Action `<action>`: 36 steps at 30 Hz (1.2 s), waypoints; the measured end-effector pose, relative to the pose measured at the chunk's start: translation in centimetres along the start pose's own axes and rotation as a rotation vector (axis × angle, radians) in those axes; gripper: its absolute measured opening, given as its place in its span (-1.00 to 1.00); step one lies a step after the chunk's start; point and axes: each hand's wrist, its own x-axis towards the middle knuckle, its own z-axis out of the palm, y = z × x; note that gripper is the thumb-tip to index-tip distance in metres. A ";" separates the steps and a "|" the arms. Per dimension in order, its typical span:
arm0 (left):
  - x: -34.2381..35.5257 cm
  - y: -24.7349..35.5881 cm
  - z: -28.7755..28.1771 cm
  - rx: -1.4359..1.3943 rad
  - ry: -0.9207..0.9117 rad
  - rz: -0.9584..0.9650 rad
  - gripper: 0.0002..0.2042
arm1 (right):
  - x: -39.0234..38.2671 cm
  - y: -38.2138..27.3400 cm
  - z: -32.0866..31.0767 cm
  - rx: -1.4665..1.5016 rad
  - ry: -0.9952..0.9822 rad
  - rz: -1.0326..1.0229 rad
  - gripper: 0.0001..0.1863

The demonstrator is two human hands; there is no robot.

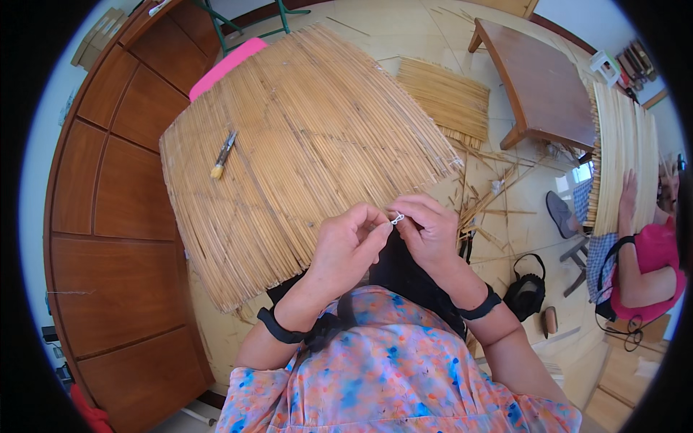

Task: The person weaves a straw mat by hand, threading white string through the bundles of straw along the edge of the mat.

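A short loop of white string [397, 218] is pinched between my two hands, above the near edge of a large mat of straw-coloured stalks [303, 123]. My left hand [350, 242] closes thumb and forefinger on one end of it. Beside it, my right hand [426, 227] grips the looped part between thumb and fingertips. The mat lies in front of me, its stalks side by side in a broad sheet. On its left half rests a small knife-like tool [224, 154] with a dark handle and a pale yellowish end.
Brown wooden cabinets [115, 238] line the left side. A smaller stalk mat [447, 97] and loose stalks [491, 195] lie on the floor, near a low wooden table [538, 79]. At right another person [650, 281] holds a stalk mat [626, 155]. A black bag-like item [525, 292] sits on the floor.
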 end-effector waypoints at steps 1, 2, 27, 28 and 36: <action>0.1 -0.1 0.1 -0.005 0.016 0.011 -0.93 | 0.0 0.1 0.0 0.002 0.002 0.003 -0.78; 0.1 0.0 0.1 -0.002 0.015 0.008 -0.93 | 0.1 0.1 0.0 -0.001 0.008 -0.014 -0.79; 0.4 1.2 -0.1 -0.007 -0.031 -0.046 -0.94 | 0.1 1.2 0.2 -0.012 0.051 -0.065 -0.81; 0.2 1.3 -0.1 0.017 -0.030 -0.035 -0.94 | 0.1 1.2 0.2 -0.011 0.051 -0.064 -0.81; 0.5 0.4 0.1 0.164 0.044 0.047 -0.93 | 0.1 1.0 0.2 -0.004 0.037 -0.013 -0.80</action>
